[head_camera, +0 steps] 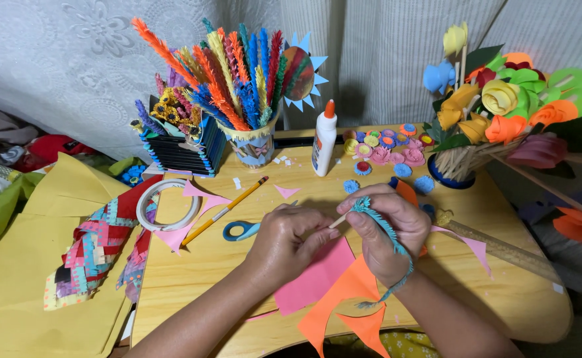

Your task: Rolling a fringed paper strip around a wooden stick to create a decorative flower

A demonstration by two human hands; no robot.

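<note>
My left hand [289, 242] pinches the lower end of a thin wooden stick [336, 221] over the middle of the wooden table [191, 278]. My right hand [385, 232] grips the stick's upper end and a teal fringed paper strip [387, 233], which is wrapped at the tip and trails down over my wrist. Pink paper [314, 278] and orange paper scraps [350, 298] lie under both hands. Blue-handled scissors [241, 231] lie just left of my left hand.
A yellow pencil [228, 209], tape roll [168, 205] and pink scraps lie to the left. A glue bottle [324, 140], small paper rosettes [387, 149], a cup of fringed paper stems [254, 142] and a vase of paper flowers [490, 113] stand behind. A wooden ruler [503, 248] lies on the right.
</note>
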